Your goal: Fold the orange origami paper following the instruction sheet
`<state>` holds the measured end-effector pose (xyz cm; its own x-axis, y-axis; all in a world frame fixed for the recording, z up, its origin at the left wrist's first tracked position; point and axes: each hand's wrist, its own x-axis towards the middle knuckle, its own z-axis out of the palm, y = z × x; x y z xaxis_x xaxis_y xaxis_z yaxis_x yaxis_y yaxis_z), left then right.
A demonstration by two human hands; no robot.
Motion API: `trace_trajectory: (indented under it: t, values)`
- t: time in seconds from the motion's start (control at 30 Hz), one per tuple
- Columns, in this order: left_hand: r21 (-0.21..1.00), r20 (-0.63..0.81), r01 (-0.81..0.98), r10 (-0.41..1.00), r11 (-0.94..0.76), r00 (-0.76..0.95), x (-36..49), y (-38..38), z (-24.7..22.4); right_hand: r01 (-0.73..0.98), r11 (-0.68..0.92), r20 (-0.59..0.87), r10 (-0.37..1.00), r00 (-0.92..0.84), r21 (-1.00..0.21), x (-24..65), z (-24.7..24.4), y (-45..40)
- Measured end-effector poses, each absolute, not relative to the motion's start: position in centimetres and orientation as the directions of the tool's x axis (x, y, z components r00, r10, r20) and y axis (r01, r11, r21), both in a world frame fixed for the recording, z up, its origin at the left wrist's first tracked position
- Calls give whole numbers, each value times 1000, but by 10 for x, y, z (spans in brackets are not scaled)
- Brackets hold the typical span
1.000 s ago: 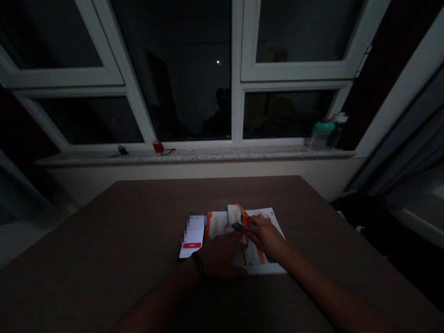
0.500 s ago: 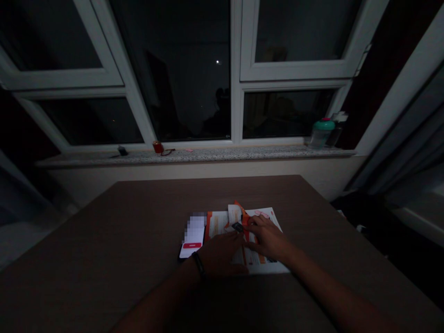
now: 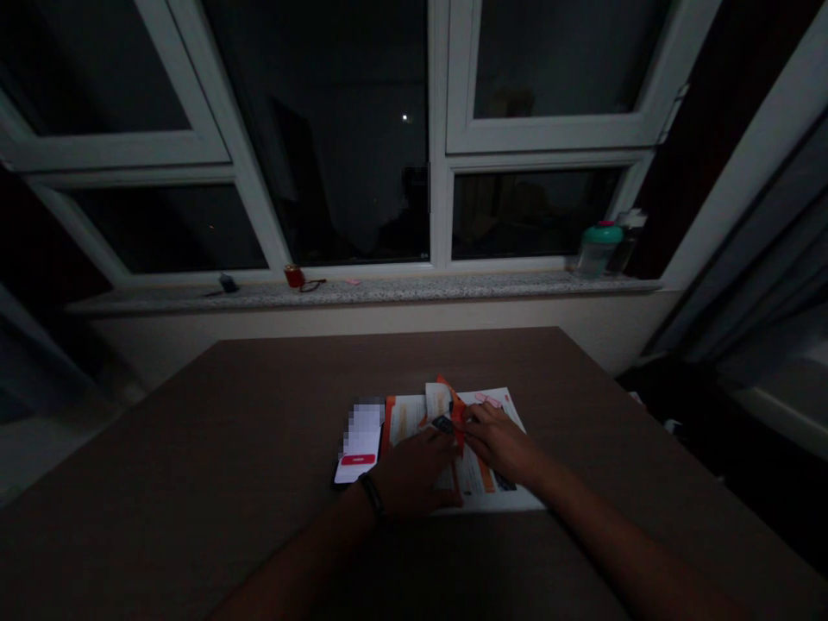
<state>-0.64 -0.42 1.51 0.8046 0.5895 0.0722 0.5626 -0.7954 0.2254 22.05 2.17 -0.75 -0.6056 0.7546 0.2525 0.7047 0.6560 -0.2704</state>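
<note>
Printed white-and-orange paper (image 3: pixel 482 474) lies on the table, looking like an open booklet or leaflet. One page is folded up, its white-and-orange flap (image 3: pixel 438 397) standing towards the window. Spread across the lower left of the paper, my left hand (image 3: pixel 414 470) presses down with fingers stretched out and wears a dark wristband. My right hand (image 3: pixel 501 440) has its bent fingers at the orange fold, seemingly gripping the paper's edge; its thumb is hard to make out. Left of the paper a lit phone (image 3: pixel 362 435) lies flat, part of its screen pixelated.
The brown table (image 3: pixel 291 371) reaches to the wall below a window. On the speckled sill (image 3: pixel 388 289) stand a small red object (image 3: pixel 294 276), a small dark object (image 3: pixel 228 283) and a shaker bottle with a green lid (image 3: pixel 600 246). A dark curtain (image 3: pixel 763 216) hangs at right.
My right hand's fingers have drawn closer together and its lower fingers have moved up towards the orange fold. More of the printed page below shows. My left hand stays nearly in place.
</note>
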Motion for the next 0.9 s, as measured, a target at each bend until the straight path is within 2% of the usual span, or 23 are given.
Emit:
trace_trajectory:
  t: [0.43, 0.9]
  values:
    - [205, 96, 565, 591, -799, 801, -6, -5, 15, 712, 645, 270, 764, -587, -276, 217, -10, 24]
    - [363, 118, 506, 577, -782, 808, -7, -4, 20, 753, 587, 330, 803, -496, -298, 213, -14, 25]
